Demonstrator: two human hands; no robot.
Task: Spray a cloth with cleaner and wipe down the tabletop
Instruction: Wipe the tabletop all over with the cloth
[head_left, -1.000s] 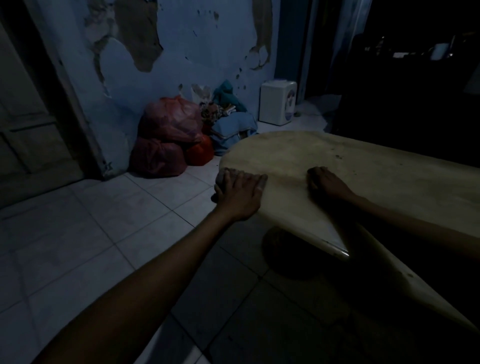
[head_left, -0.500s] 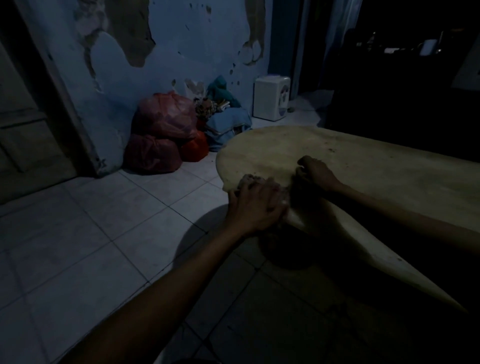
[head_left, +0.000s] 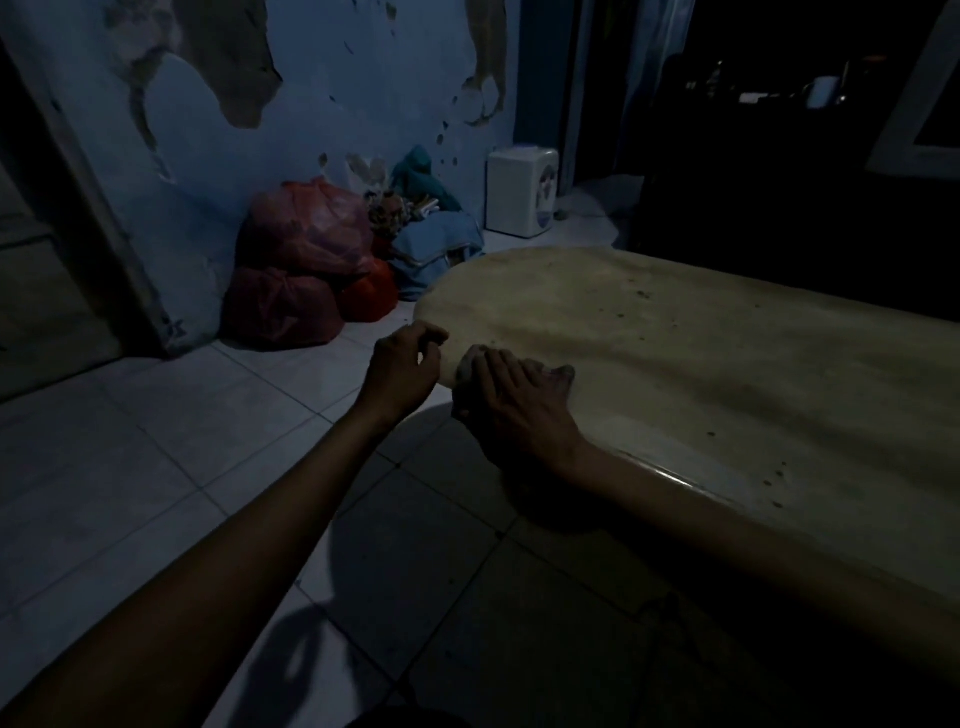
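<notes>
A pale oval tabletop (head_left: 675, 332) fills the right half of the head view, dotted with dark specks. A small dark crumpled cloth (head_left: 466, 365) lies at its near left edge. My right hand (head_left: 519, 402) lies on top of the cloth with straight fingers pressing it to the table; bits of cloth stick out at both ends. Just left of it, my left hand (head_left: 405, 366) hovers at the table's rim with loosely curled fingers and nothing visible in it. No spray bottle is in view.
Red plastic bags (head_left: 301, 275) and a heap of blue fabric (head_left: 436, 249) are piled against the peeling wall. A small white appliance (head_left: 522, 189) stands on the tiled floor (head_left: 156, 467) beyond the table. The far right is dark.
My left hand has come off the cloth and shifted left to the rim. My right hand has moved toward the near edge and now covers the cloth.
</notes>
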